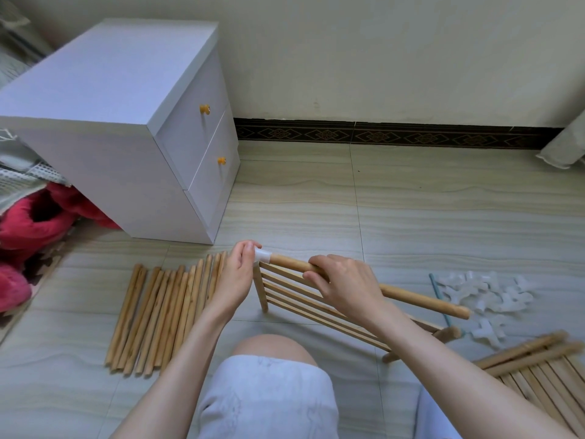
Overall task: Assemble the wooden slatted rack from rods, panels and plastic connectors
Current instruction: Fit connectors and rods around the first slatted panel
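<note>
Rack panel [316,302] stands on edge on the floor [411,217], one thick rod [421,297] along its top. About a dozen loose rods [158,318] lie left, a connector pile [487,293] right. Left hand [235,277] pinches the white connector [262,255] on the rod's end; right hand [345,286] grips the rod, palm down.

a home, most likely a bedroom: a white two-drawer nightstand [126,122] with orange knobs stands on a tiled floor [443,217]. left of the nightstand lie rumpled bedding [19,172] and red plush slippers [31,226]; right of it, a patterned skirting [395,134] lines the wall.
</note>
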{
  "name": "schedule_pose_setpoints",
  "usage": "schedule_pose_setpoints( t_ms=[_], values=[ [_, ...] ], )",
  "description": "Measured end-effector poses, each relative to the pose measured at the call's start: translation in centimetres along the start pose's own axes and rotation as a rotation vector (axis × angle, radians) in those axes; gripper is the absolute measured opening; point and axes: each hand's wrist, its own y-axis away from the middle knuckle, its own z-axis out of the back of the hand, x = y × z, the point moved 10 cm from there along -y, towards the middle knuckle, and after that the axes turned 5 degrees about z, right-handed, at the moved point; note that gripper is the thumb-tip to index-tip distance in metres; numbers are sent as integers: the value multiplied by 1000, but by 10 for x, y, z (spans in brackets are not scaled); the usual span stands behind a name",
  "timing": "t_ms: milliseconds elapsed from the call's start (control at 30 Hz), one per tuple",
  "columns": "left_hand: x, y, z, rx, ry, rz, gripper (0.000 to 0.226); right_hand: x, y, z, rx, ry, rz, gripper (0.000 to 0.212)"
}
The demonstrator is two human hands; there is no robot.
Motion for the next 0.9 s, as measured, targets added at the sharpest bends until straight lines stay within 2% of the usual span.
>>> schedule_pose_setpoints(
  t_ms=[167, 400, 533, 633, 733, 800, 900],
  values=[
    [12, 1, 1, 45, 50, 10, 28, 8, -6, -7, 55, -29, 18, 32],
    [7, -2, 3, 51, 56, 31, 28, 1, -10, -21, 182, -268, -124, 31],
    [10, 0, 10, 36, 59, 45, 27, -2, -23, -29, 278, -386, -156, 35],
    [4, 2, 9, 27, 13, 40, 26, -5, -27, -29, 314, -419, -152, 29],
    [-10, 7, 0, -3, -102, 19, 25, -13, -23, -20, 247, -313, -149, 32],
    [-17, 13, -8, -17, -146, 6, 25, -16, -17, -9, 114, -212, -145, 31],
    [-20, 12, -6, -59, -141, -7, 25, -11, 13, 26, -348, -111, -68, 26]
  ],
)
